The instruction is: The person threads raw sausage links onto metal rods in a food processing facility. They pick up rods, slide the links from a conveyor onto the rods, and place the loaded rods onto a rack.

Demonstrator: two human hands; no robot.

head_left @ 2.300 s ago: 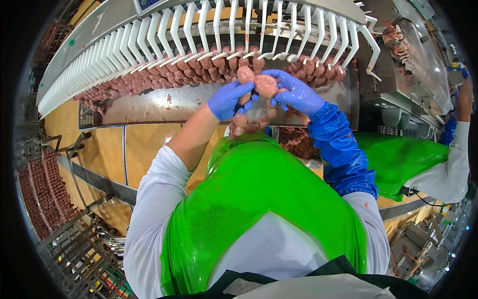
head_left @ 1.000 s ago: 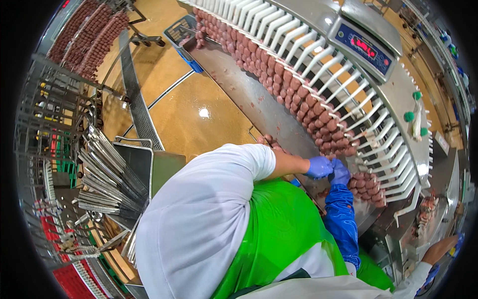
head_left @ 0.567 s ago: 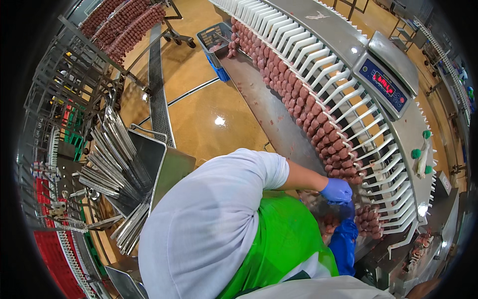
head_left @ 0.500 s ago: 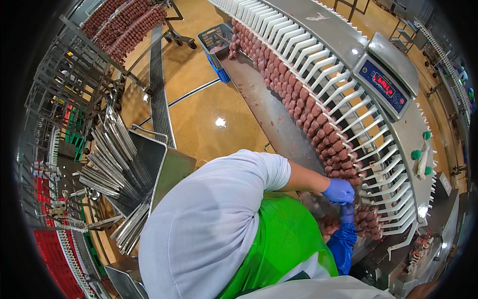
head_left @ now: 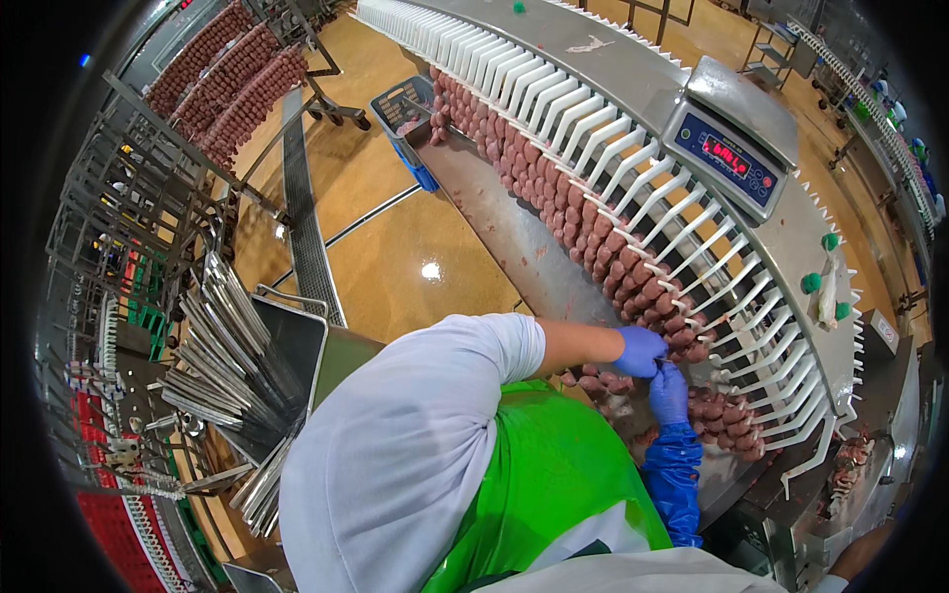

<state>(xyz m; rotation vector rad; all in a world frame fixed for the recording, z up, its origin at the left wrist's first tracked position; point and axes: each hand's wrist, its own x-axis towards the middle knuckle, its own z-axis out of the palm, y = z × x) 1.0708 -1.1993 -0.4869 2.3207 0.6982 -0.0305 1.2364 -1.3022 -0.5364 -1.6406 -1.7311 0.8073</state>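
My left hand (head_left: 641,351), in a blue-purple glove with a bare forearm behind it, meets my right hand (head_left: 669,392) beside the hanging sausages. The right hand has a matching glove and a blue oversleeve. Fingertips of both are pinched together on a string of sausages (head_left: 599,381), whose pinched part is mostly hidden by the gloves. Dense rows of reddish linked sausages (head_left: 583,222) hang from white hooks (head_left: 633,178) along a curved metal rail. More links (head_left: 730,420) hang just right of my right hand.
Below the hooks runs a metal table (head_left: 474,188). On the rail's top stand a digital scale (head_left: 732,153) and a green-tipped white cloth-like thing (head_left: 828,287). A grey crate (head_left: 403,99) sits on a blue one. Metal rods (head_left: 232,346) fill a bin at left; loaded sausage racks (head_left: 232,84) stand behind.
The view has shifted, moving the rail and scale leftward in the picture. My hands stay together; the right hand now shows more fully, and links show below the left wrist.
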